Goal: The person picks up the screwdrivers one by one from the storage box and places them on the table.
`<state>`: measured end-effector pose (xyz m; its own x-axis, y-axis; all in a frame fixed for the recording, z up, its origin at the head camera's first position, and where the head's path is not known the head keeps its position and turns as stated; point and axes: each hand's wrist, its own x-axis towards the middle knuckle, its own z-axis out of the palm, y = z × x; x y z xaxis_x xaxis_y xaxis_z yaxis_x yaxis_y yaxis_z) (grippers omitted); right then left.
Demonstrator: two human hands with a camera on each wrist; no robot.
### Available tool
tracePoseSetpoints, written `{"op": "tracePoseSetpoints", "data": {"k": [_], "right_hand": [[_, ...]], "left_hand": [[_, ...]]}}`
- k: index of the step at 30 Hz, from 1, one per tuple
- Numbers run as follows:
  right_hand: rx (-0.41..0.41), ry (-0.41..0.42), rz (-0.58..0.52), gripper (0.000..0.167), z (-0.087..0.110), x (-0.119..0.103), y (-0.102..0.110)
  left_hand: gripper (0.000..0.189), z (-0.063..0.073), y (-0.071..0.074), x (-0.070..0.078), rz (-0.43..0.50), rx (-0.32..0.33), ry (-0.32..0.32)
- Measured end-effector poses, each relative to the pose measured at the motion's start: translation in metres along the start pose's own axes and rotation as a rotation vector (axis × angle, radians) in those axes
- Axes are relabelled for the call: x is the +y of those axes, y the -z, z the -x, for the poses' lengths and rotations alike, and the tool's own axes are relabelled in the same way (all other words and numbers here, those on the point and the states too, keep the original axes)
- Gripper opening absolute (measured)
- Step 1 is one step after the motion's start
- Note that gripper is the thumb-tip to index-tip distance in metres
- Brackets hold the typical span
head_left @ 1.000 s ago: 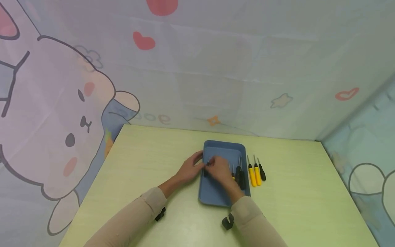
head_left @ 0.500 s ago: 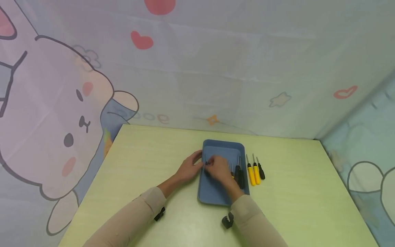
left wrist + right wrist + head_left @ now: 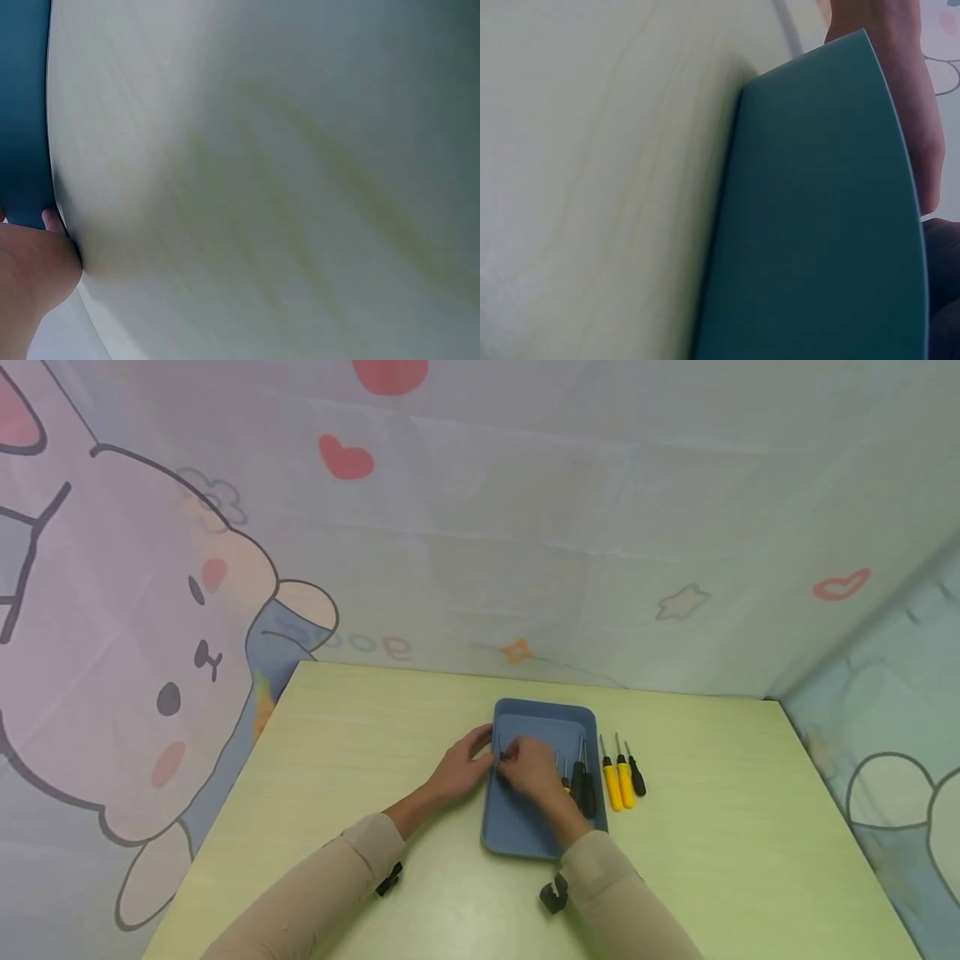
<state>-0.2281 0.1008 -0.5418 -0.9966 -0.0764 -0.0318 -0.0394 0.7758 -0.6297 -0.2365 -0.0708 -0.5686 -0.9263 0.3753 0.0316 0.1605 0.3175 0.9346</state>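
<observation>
A blue tray (image 3: 517, 835) lies on the table in the head view. My right hand (image 3: 534, 768) is over its left part, thumb and fingers pinching a small screwdriver (image 3: 503, 755) near the left inner wall. Only a dark bit and a thin shaft of that screwdriver show; the hand covers the rest. At the tray's left rim, my left hand (image 3: 459, 768) rests with relaxed fingers and thumb spread against the side. Blue tray wall (image 3: 22, 112) fills the left edge of the left wrist view, and more tray wall (image 3: 817, 210) fills much of the right wrist view.
Along the tray's right side lie black-handled screwdrivers (image 3: 588, 793) and a yellow-handled one (image 3: 566, 783), partly behind my right wrist. Outside the tray to the right, two yellow screwdrivers (image 3: 624, 785) and a black one (image 3: 637, 777) lie side by side. A printed curtain (image 3: 525, 527) hangs behind the table.
The small screwdriver has shifted slightly left and up toward the tray's left wall, under my right fingers. My left hand has stayed at the rim.
</observation>
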Motion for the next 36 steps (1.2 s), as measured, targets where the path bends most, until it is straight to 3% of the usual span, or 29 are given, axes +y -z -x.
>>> {"op": "tracePoseSetpoints", "data": {"k": [24,30,36], "right_hand": [[-0.02,0.045,-0.002,0.023,-0.002,0.001,0.005],[-0.05,0.008,-0.08,0.024,-0.003,0.009,0.005],[-0.014,-0.01,-0.152,0.024,0.0,0.01,0.007]], "left_hand": [[0.058,-0.002,0.0,0.002,-0.019,0.013,-0.015],[0.059,0.0,-0.001,0.0,-0.034,0.004,-0.007],[0.059,-0.001,0.0,0.0,-0.005,0.014,-0.011]]}}
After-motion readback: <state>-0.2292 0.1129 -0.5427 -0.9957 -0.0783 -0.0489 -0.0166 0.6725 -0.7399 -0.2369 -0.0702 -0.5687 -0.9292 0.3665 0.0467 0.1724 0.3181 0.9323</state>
